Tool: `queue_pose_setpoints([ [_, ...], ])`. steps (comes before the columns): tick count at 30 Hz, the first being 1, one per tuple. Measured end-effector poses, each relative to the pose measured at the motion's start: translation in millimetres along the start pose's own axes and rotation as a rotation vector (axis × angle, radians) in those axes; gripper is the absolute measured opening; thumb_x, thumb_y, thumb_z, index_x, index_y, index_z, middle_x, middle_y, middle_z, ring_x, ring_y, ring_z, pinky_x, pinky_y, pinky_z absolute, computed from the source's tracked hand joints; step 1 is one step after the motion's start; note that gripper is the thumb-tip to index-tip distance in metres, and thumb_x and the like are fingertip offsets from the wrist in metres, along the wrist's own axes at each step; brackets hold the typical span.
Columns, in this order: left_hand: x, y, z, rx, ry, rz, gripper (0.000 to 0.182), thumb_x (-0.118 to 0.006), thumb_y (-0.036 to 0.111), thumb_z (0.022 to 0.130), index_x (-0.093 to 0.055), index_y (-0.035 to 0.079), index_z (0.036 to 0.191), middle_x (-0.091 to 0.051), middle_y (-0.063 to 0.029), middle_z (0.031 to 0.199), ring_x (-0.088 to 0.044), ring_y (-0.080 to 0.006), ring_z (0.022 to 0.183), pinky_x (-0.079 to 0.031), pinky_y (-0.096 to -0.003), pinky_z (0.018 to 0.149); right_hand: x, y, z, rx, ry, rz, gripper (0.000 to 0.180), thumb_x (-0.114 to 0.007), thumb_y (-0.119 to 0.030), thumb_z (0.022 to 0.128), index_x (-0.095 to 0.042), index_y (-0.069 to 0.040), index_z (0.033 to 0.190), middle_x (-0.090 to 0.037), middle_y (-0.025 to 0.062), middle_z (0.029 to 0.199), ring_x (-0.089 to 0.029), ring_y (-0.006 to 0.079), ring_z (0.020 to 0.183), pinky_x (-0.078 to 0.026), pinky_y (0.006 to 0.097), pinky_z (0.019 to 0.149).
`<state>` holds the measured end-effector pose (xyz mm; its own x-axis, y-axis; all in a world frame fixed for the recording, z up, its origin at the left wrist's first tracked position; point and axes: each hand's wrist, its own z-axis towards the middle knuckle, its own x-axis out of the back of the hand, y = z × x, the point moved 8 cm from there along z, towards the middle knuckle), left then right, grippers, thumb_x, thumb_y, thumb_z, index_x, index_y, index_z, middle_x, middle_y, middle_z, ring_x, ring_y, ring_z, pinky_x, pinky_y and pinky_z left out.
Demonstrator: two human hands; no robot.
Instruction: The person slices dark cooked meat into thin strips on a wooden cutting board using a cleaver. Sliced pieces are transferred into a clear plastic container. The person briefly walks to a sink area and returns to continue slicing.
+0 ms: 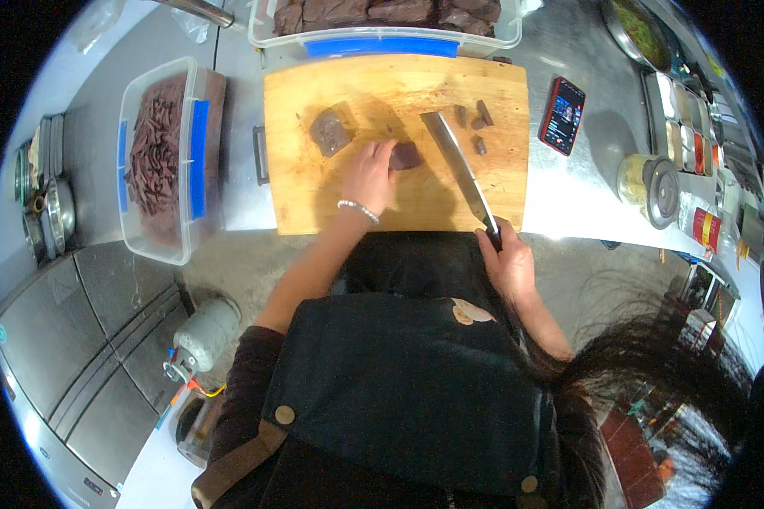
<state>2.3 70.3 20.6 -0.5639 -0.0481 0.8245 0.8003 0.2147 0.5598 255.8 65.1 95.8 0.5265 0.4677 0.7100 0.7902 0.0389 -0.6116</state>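
Observation:
A wooden cutting board (331,203) lies before me on a steel counter. With its fingers at the left side of a dark brown block (406,156), my left hand (369,178) is slightly blurred; whether it grips the block I cannot tell. My right hand (510,261) is closed around the black handle of a cleaver-like knife (461,165), whose blade slants over the board's right part, beside the block and apart from it. Another dark brown block (331,132) sits at the board's left. Several small dark offcuts (481,145) lie right of the blade.
Behind the board stands a plastic tub (382,35) of large dark blocks; at the left, a plastic tub (190,159) holds dark strips. A phone (561,116) lies to the right, near a lidded jar (636,184) and a tray of ingredient containers (673,146). A gas cylinder (207,334) stands below left.

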Motion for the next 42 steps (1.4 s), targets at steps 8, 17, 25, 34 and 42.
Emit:
queue_pose_setpoints([
  [8, 17.6, 5.9, 28.7, -0.227, 0.052, 0.100, 0.040, -0.060, 0.000, 0.080, -0.057, 0.006, 0.119, -0.058, -0.0167, 0.112, -0.058, -0.0373, 0.104, -0.050, -0.0444, 0.088, 7.5, -0.2, 9.6, 0.121, -0.027, -0.088, 0.027, -0.066, -0.021, 0.091, -0.059, -0.007, 0.113, -0.068, 0.0193, 0.087, -0.067, 0.0371, 0.076, -0.053, 0.0431, 0.063],
  [17, -8.9, -52.8, -8.7, 0.390, 0.094, -0.421, 0.018, -0.067, 0.016, 0.088, -0.065, 0.004, 0.103, -0.070, -0.0114, 0.088, -0.069, -0.0232, 0.076, -0.053, -0.0331, 0.070, -0.5, -14.8, 33.8, 0.295, -0.065, -0.172, 0.026, -0.064, -0.024, 0.092, -0.059, -0.007, 0.111, -0.068, 0.0185, 0.092, -0.067, 0.0370, 0.082, -0.055, 0.0437, 0.069],
  [25, -15.5, -61.9, -1.5, 0.494, 0.143, -0.310, 0.028, -0.072, 0.028, 0.085, -0.069, 0.001, 0.092, -0.071, -0.0135, 0.079, -0.069, -0.0228, 0.070, -0.052, -0.0327, 0.065, -11.6, -9.3, 47.6, 0.329, -0.112, -0.203, 0.027, -0.064, -0.026, 0.092, -0.057, -0.007, 0.110, -0.068, 0.0183, 0.089, -0.067, 0.0362, 0.080, -0.055, 0.0427, 0.069],
  [34, -16.6, -64.3, -0.9, 0.465, 0.180, -0.387, 0.027, -0.072, 0.026, 0.085, -0.069, 0.000, 0.091, -0.071, -0.0121, 0.077, -0.067, -0.0201, 0.066, -0.052, -0.0323, 0.063, -16.5, -5.7, 43.9, 0.312, -0.143, -0.242, 0.027, -0.064, -0.022, 0.092, -0.058, -0.004, 0.111, -0.068, 0.0191, 0.087, -0.068, 0.0363, 0.079, -0.055, 0.0418, 0.067],
  [42, -31.7, -82.7, 1.2, 0.503, 0.168, -0.472, 0.027, -0.067, 0.024, 0.090, -0.067, -0.002, 0.092, -0.069, -0.0077, 0.073, -0.065, -0.0127, 0.062, -0.050, -0.0281, 0.059, -18.6, -8.3, 42.9, 0.328, -0.137, -0.242, 0.026, -0.064, -0.024, 0.092, -0.057, -0.005, 0.109, -0.069, 0.0185, 0.087, -0.068, 0.0362, 0.078, -0.055, 0.0430, 0.067],
])
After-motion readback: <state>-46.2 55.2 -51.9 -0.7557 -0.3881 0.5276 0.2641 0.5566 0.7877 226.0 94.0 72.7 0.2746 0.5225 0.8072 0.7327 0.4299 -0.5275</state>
